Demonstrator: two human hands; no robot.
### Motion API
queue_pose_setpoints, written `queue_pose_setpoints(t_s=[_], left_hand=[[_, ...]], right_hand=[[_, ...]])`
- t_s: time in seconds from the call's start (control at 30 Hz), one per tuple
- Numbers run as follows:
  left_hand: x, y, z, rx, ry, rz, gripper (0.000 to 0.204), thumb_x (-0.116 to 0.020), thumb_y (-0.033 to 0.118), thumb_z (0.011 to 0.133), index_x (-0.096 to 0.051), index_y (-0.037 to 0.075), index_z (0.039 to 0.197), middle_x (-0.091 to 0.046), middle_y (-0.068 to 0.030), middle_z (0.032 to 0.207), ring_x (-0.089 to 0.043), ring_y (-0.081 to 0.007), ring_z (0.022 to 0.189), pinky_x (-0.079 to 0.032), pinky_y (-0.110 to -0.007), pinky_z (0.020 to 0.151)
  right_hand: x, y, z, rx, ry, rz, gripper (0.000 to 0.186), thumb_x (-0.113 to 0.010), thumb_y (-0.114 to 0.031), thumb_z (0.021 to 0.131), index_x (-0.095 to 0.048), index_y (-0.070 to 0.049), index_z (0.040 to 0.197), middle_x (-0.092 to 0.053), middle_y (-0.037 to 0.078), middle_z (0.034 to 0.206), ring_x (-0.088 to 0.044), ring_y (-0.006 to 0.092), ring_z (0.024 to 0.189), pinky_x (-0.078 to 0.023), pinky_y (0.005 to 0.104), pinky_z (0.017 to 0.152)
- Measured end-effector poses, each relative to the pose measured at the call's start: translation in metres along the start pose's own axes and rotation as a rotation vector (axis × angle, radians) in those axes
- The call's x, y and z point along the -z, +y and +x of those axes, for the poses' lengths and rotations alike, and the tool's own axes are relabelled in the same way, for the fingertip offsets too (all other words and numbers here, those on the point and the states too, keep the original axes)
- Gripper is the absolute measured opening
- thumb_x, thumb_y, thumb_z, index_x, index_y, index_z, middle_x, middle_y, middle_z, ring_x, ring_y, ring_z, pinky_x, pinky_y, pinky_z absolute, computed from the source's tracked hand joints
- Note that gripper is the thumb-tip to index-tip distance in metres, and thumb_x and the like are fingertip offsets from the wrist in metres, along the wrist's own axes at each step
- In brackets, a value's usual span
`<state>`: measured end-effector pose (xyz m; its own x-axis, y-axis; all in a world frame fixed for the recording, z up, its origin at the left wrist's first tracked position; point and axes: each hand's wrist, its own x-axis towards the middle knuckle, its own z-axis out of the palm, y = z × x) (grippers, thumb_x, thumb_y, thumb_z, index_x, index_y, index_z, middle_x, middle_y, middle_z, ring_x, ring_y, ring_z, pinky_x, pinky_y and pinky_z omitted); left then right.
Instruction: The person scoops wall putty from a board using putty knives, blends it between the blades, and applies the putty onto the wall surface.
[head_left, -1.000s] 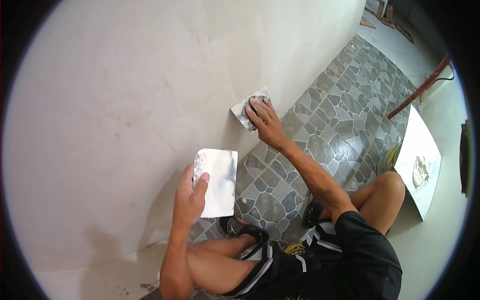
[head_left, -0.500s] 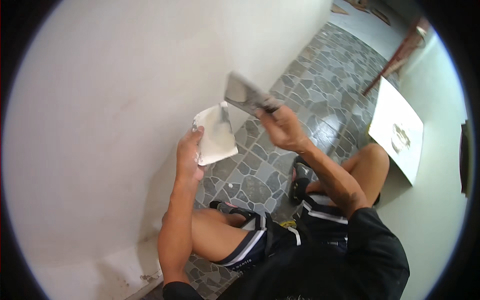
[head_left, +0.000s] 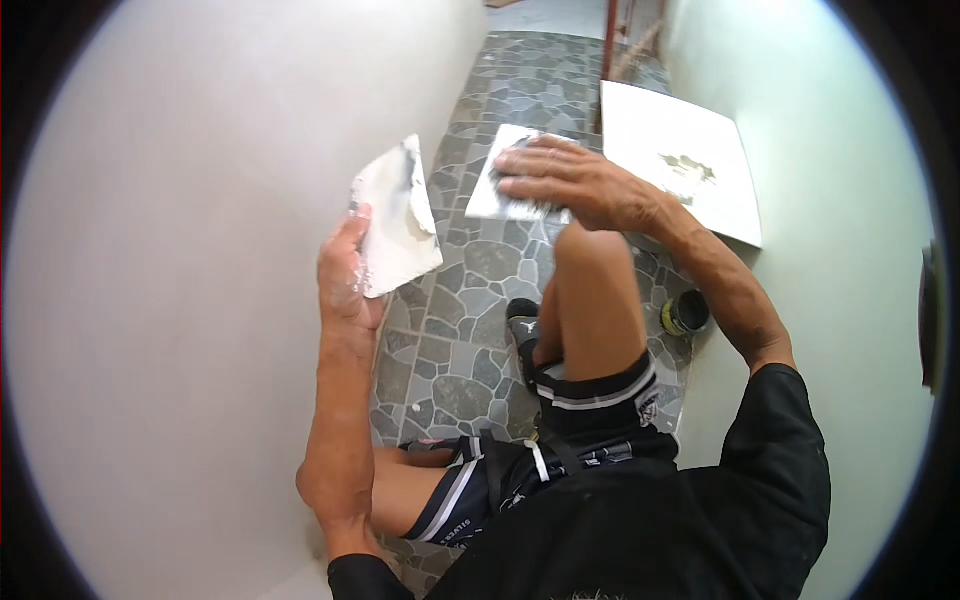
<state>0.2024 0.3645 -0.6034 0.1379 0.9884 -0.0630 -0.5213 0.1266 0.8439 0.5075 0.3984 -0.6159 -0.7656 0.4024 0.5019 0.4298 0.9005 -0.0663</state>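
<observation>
My left hand [head_left: 345,270] grips a square plate [head_left: 395,235] coated with white putty, close to the left wall. A thicker ridge of putty lies along the plate's right side, beside a grey streak. To the right, my right hand [head_left: 590,185] holds a flat putty trowel [head_left: 484,202], its fingers laid across the back. The trowel's blade is pale and shiny, with dark marks; motion blurs it slightly, and my fingers hide its handle. The two tools are apart, both above the floor.
A white board [head_left: 720,150] with a putty smear stands tilted near the right wall [head_left: 830,220]. A small dark can [head_left: 685,313] sits on the stone-patterned tile floor [head_left: 470,330] by my knee. Along my left runs a pale wall [head_left: 200,250]; a reddish post [head_left: 609,50] stands farther off.
My right hand has swung the trowel away from the plate and turned it, fingers now over its back. My left hand has tilted the plate. The view has turned right, showing the can.
</observation>
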Motion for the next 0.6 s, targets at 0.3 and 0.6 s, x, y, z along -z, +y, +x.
queue_pose_setpoints(t_s=[0.3,0.6], left_hand=[[-0.101,-0.047,0.042,-0.036,-0.099,0.247,0.038,-0.046,0.016,0.098,-0.046,-0.009,0.126,-0.060,-0.0152,0.116,-0.062,-0.0216,0.103,-0.051,-0.034,0.089],[-0.163,-0.143,0.084,0.116,-0.181,0.273,0.030,-0.044,0.009,0.096,-0.048,-0.007,0.120,-0.062,-0.0111,0.104,-0.062,-0.0155,0.089,-0.052,-0.029,0.076]], right_hand=[[0.102,0.031,-0.215,-0.949,0.436,-0.322,0.025,-0.054,-0.004,0.092,-0.060,0.001,0.116,-0.069,0.018,0.098,-0.068,0.0259,0.084,-0.054,0.0341,0.078],[0.029,0.039,-0.276,-0.829,-0.050,-0.567,0.047,-0.052,0.010,0.077,-0.059,-0.007,0.120,-0.061,0.018,0.117,-0.059,0.0330,0.105,-0.046,0.0415,0.094]])
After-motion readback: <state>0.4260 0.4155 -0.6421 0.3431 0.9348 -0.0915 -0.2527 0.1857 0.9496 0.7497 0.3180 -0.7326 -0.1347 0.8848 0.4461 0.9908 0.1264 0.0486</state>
